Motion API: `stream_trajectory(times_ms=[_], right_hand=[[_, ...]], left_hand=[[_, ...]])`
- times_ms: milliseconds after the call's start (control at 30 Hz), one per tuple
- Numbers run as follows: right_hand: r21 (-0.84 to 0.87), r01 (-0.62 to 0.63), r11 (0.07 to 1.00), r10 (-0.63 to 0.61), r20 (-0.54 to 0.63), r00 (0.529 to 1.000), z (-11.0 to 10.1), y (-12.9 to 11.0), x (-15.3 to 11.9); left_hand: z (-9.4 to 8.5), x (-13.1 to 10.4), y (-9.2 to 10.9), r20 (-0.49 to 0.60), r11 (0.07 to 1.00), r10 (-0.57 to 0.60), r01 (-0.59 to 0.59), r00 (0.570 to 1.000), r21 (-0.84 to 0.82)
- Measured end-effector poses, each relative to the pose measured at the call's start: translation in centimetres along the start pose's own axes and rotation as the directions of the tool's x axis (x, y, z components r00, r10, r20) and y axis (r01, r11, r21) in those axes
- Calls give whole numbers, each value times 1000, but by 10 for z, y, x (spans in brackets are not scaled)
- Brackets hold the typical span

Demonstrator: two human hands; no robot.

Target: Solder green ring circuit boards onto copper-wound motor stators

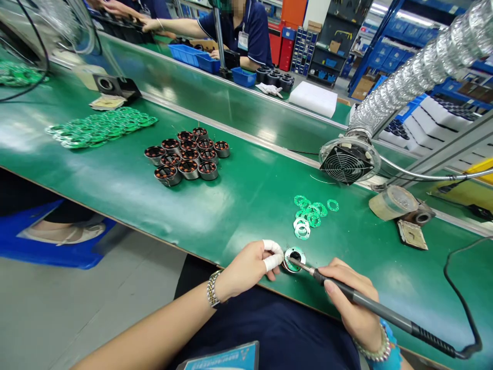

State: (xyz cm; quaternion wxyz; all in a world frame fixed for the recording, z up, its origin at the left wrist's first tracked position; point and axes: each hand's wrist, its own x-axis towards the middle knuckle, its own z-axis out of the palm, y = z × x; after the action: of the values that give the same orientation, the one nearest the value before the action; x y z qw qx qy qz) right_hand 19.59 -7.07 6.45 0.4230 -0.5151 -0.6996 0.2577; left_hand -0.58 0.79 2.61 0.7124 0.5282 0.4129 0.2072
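A round motor part with a white and green ring board [300,253] on top sits near the front edge of the green table. My left hand [256,263], with white wraps on thumb and finger, is closed at the part's left side; its fingertips touch the rim. Wrapped in my right hand [352,298] is a black soldering iron [379,307], whose metal tip reaches onto the ring board from the right. Just beyond lie several loose green ring boards [314,211], some showing white faces.
Several copper-wound stators [188,155] stand mid-left, with rows of green ring boards [102,127] farther left. A fan with a foil duct [344,163], a round tub [393,203] and a sponge holder [412,235] are right. People sit across the divider.
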Motion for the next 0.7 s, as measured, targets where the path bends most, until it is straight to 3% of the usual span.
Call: stream_trajectory(times_ms=[333, 533, 600, 700], right_hand=[[8, 25, 1000, -25, 26, 999, 0, -4, 5], [27, 40, 999, -39, -36, 999, 0, 6, 3], [-32, 49, 998, -49, 20, 999, 2, 11, 9], [-95, 94, 991, -70, 225, 972, 9, 18, 22]], left_hand=[[1, -1, -2, -27, 1000, -5, 5, 1000, 3], [1, 0, -2, -32, 1000, -9, 10, 999, 14], [2, 1, -1, -36, 1000, -10, 10, 999, 3], [3, 1, 0, -38, 1000, -13, 13, 999, -6]])
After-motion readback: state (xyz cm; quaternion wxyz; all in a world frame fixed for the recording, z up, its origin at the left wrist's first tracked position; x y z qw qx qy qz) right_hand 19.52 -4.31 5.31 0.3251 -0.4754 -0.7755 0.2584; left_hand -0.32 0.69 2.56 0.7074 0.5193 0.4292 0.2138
